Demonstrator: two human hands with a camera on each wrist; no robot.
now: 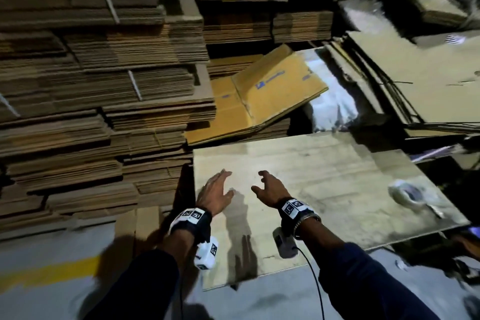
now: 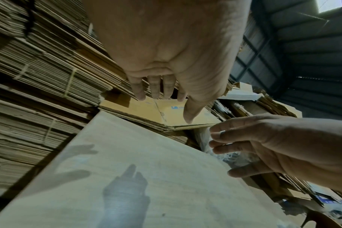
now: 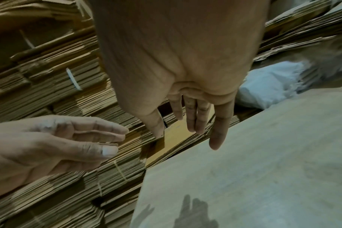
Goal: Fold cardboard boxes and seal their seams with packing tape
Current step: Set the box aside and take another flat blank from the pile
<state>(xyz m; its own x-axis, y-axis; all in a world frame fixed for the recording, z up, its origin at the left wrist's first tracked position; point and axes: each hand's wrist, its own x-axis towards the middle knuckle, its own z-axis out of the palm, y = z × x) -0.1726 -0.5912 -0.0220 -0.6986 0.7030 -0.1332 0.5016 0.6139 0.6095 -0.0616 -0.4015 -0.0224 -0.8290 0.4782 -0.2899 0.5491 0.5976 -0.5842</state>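
Note:
Both hands hover empty over a pale wooden board (image 1: 324, 163), fingers spread and relaxed. My left hand (image 1: 215, 189) (image 2: 166, 95) is near the board's left edge; my right hand (image 1: 270, 187) (image 3: 193, 128) is just to its right. Beyond the board's far edge lies a flattened yellow cardboard box (image 1: 259, 93) (image 2: 166, 114) (image 3: 174, 135) with blue print, tilted on a low stack. A roll of clear packing tape (image 1: 407, 195) rests on the board at the right.
Tall stacks of flattened brown cardboard (image 1: 91, 86) fill the left and back. More flat sheets (image 1: 415, 80) lean at the right. White plastic wrap (image 1: 330, 101) lies behind the board. A grey floor with a yellow line (image 1: 52, 270) runs below.

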